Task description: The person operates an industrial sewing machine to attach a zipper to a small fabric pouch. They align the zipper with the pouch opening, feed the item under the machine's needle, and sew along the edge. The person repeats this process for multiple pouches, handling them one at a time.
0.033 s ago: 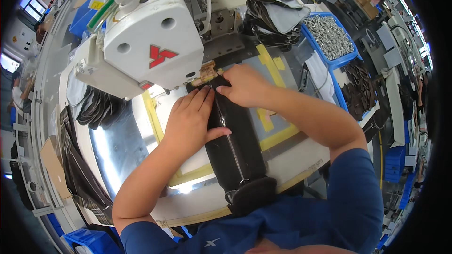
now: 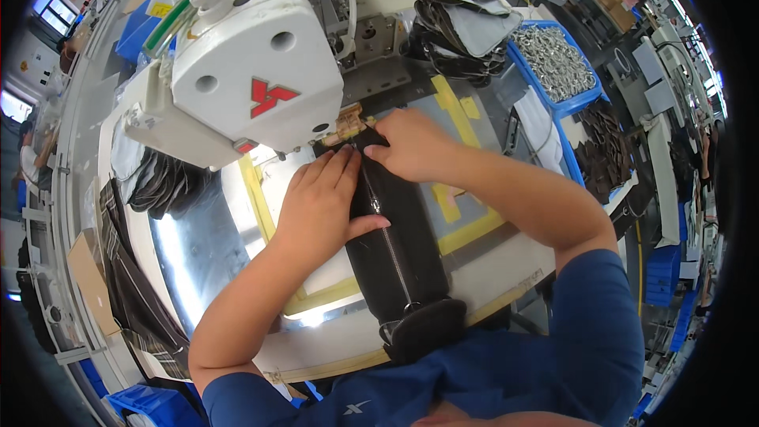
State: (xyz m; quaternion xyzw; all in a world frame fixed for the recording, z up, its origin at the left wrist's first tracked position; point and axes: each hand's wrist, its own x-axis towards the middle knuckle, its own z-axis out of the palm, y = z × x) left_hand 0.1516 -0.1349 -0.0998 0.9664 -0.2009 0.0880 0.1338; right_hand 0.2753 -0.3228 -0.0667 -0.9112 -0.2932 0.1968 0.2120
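Looking down at a long black zippered piece (image 2: 417, 249) lying on the worktable (image 2: 316, 336), stretching from under the machine at the far end back to the near table edge. Got a silver zipper (image 2: 397, 265) down the middle, plus a rounded black end (image 2: 431, 328) right by the person's body.

Seeing the left hand (image 2: 320, 198) laid flat along the left side of the piece, with four fingers close together and pointing far, and with the thumb spread out to the zipper. Spotting the right hand (image 2: 415, 146) at the far end, right of the zipper, with thumb and bent fingers up against the black material. Can't tell if actually pinching it or just pressing.

Just past the fingertips, a brass-coloured clamp (image 2: 348, 122). Far left of that, a big white sewing machine head (image 2: 225, 103). Also on the table: strips of yellow tape (image 2: 466, 235) to both sides of the piece.

Further out, far right: a stack of dark and grey pieces (image 2: 466, 24), then a blue bin (image 2: 519, 63) full of silvery metal bits (image 2: 553, 63), with dark brown strips (image 2: 601, 146) nearer. Over on the left, another pile of dark pieces (image 2: 162, 182) and some dark plaid fabric (image 2: 130, 269).
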